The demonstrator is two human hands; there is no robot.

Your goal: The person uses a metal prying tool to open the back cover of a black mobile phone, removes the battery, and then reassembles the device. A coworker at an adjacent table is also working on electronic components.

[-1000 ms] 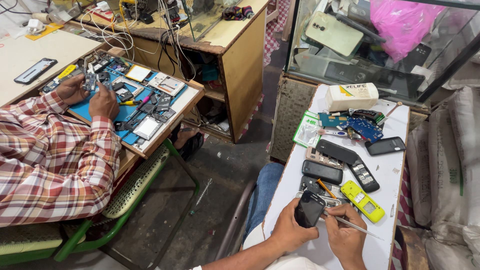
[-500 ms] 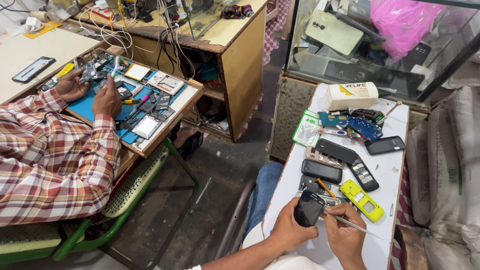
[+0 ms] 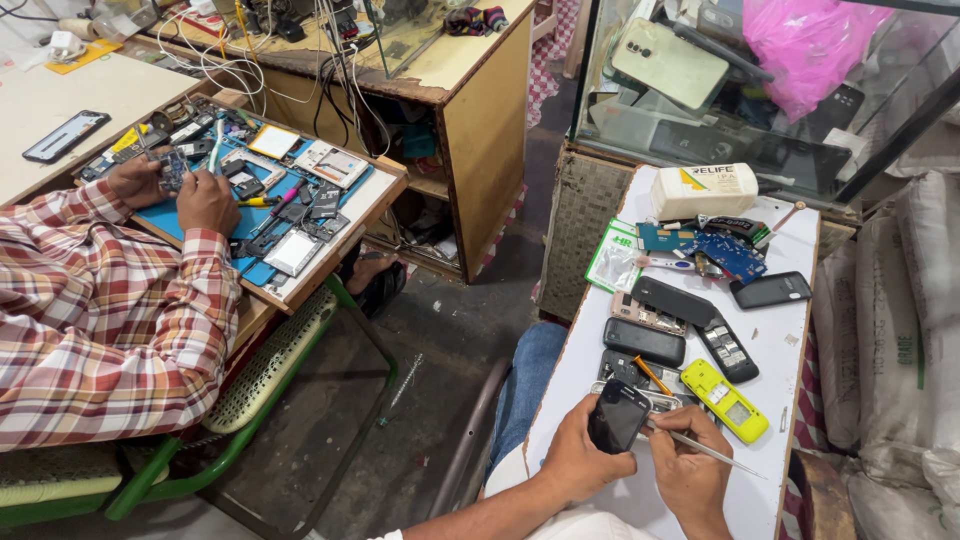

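My left hand (image 3: 578,462) grips a black phone (image 3: 617,416): fingers curled around its left edge and back, thumb on the near side, phone tilted up off the white table (image 3: 790,350). My right hand (image 3: 690,478) pinches a thin metal tool (image 3: 700,450) between thumb and forefinger; its tip meets the phone's right edge, its tail points away to the right.

Just beyond my fingertips: a yellow phone (image 3: 725,400) to the right, an orange screwdriver (image 3: 652,375) and a phone frame behind the black phone. Farther out lie a dark phone (image 3: 643,342), a keypad phone (image 3: 727,350), blue circuit boards (image 3: 722,252) and a white box (image 3: 704,190).

Well to my left, a co-worker in a plaid sleeve (image 3: 110,300) has both hands (image 3: 205,200) on a blue mat (image 3: 260,215) of parts.
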